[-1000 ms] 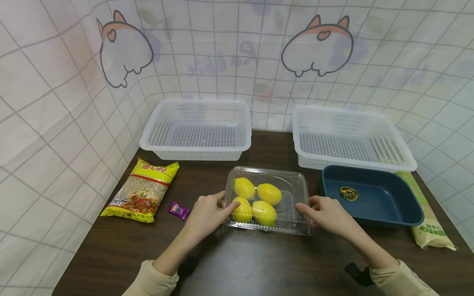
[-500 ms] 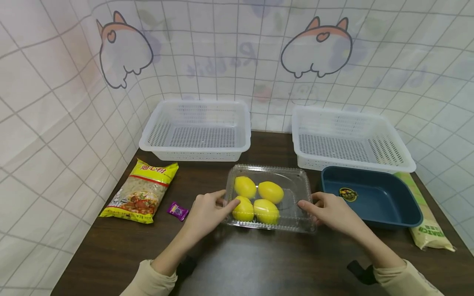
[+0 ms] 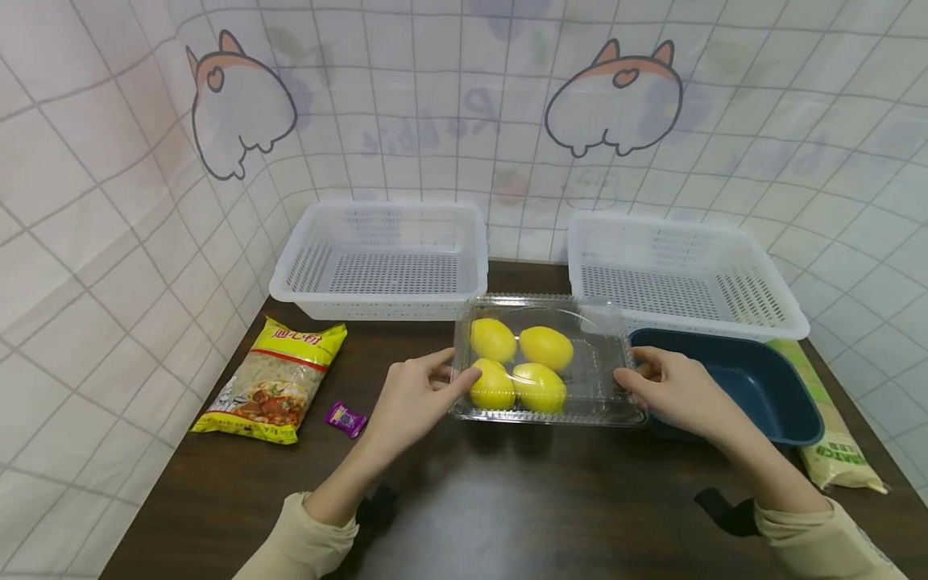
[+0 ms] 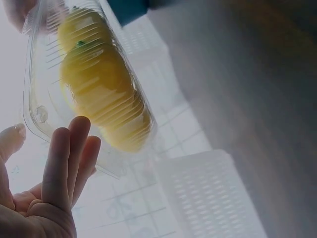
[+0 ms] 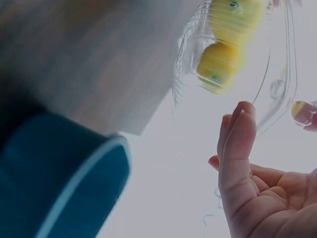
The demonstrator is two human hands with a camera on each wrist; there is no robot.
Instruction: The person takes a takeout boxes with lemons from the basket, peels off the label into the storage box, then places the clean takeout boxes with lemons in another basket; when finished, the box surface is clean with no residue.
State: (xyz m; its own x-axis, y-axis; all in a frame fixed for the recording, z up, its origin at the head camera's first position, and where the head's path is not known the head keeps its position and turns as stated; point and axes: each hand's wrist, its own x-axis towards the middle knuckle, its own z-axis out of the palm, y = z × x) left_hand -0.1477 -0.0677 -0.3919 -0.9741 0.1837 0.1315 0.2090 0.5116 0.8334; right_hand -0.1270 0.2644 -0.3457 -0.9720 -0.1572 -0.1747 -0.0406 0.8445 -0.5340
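A clear plastic clamshell box with several yellow lemons in its left part is held up off the table between both hands. My left hand grips its left end, thumb on top and fingers beneath, as the left wrist view also shows. At the right end my right hand pinches the rim the same way, with its fingers under the box in the right wrist view. The box's far edge overlaps the front of the two white baskets in the head view.
Two white perforated baskets stand at the back. A dark blue basin sits at right, partly over a green-and-cream packet. At left lie a yellow pasta bag and a small purple packet.
Both hands have lifted the box of lemons off the table and carried it away from the person and slightly right. The other things have stayed where they were.
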